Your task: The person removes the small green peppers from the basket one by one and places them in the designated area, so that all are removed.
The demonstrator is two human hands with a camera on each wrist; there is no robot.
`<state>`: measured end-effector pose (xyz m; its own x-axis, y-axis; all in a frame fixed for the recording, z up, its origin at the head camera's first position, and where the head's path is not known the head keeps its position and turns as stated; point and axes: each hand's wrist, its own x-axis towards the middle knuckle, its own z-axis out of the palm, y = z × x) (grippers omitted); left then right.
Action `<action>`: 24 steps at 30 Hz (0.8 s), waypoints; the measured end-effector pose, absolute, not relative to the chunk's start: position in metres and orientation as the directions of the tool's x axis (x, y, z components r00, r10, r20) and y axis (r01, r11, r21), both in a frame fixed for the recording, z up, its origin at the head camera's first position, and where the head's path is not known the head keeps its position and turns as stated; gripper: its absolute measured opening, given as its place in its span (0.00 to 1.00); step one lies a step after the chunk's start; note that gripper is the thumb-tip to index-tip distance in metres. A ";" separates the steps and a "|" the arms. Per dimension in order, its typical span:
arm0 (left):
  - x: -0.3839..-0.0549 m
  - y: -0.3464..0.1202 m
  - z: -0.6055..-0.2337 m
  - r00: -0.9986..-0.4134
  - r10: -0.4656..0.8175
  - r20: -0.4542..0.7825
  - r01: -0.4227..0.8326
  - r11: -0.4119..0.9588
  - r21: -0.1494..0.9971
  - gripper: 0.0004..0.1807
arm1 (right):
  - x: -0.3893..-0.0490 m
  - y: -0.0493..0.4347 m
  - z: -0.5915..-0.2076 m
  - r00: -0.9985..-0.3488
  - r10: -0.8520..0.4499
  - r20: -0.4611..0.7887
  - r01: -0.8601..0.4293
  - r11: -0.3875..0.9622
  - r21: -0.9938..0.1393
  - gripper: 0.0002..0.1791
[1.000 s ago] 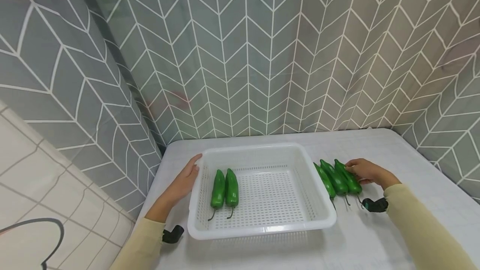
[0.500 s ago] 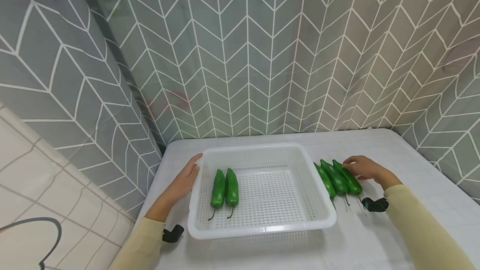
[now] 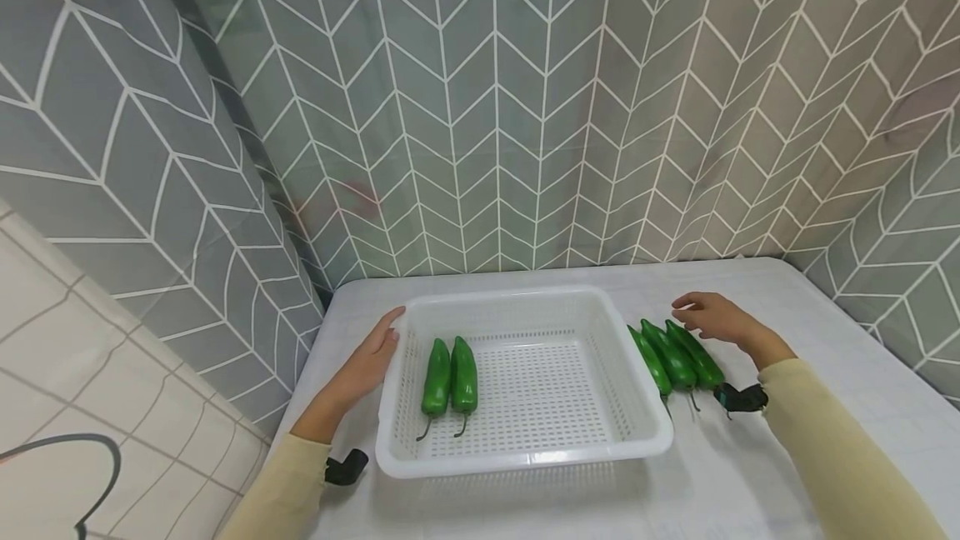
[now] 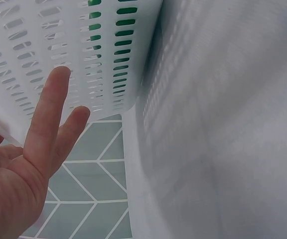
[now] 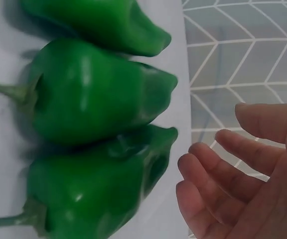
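Observation:
In the head view my left hand (image 3: pixel 373 357) rests at the left rim of a white plastic basket (image 3: pixel 532 457). The left wrist view shows two straight fingers (image 4: pixel 49 119) of that hand along the basket's slotted outer wall. Two glossy green peppers (image 3: pixel 437 379) lie side by side inside, stems towards me. My right hand (image 3: pixel 716 319), holding nothing, hovers by the far tips of three more green peppers (image 3: pixel 678 357) on the table right of the basket. In the right wrist view its fingers are loosely bent, apart from the nearest pepper (image 5: pixel 93 186).
A white cloth covers the table (image 3: pixel 720 473). Behind it hangs a grey curtain (image 3: pixel 517 148) with white chevron lines, and a similar one flanks the left side. White tiled surface (image 3: pixel 135 407) lies at the lower left. Each wrist carries a small black device (image 3: pixel 347 468).
My right hand has come off the rightmost pepper, moving up and away from me to above its tip. The left hand, the basket and its two peppers stay put.

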<state>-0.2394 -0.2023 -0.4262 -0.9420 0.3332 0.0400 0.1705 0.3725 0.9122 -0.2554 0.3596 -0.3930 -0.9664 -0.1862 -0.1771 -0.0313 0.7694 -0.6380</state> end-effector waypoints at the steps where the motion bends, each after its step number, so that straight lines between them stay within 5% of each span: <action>1: -0.240 -0.202 -0.426 -0.942 0.333 0.041 0.172 0.374 0.911 0.29 | -0.256 0.358 -0.392 -0.967 -0.195 -0.166 -0.045 0.767 -0.640 0.29; 24: -0.240 -0.203 -0.427 -0.945 0.325 0.040 0.168 0.376 0.911 0.29 | -0.262 0.307 -0.358 -0.949 -0.315 0.013 -0.241 0.698 -0.674 0.25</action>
